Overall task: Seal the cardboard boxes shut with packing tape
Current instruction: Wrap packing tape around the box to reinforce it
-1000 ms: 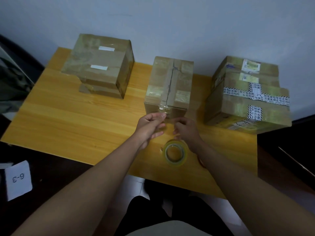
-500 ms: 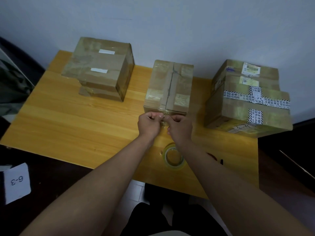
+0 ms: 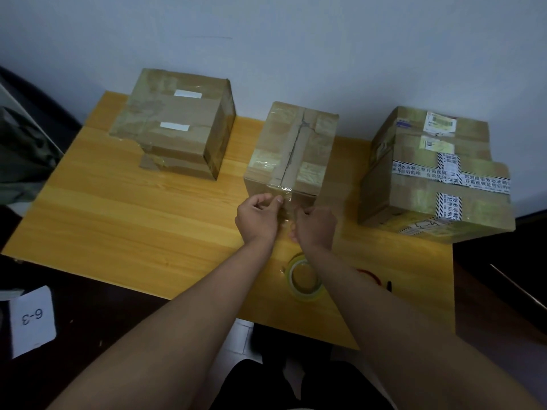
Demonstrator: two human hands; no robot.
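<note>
Three cardboard boxes stand on the yellow wooden table [image 3: 118, 220]: a left box [image 3: 174, 122], a middle box [image 3: 296, 149] with a seam down its top, and a right box [image 3: 438, 173] with printed tape. At the middle box's near edge, my left hand [image 3: 259, 217] and my right hand [image 3: 315, 226] both pinch a clear strip of tape [image 3: 285, 199] against the box's front face. The tape roll [image 3: 305, 278] lies flat on the table just behind my right wrist.
A red loop and a black pen [image 3: 389, 285] lie on the table right of the roll. A white card marked 6-3 [image 3: 31, 319] sits on the dark floor at the left. The wall is right behind the boxes.
Both hands moved forward from above the roll to the middle box's near edge and brought the tape strip onto its front face.
</note>
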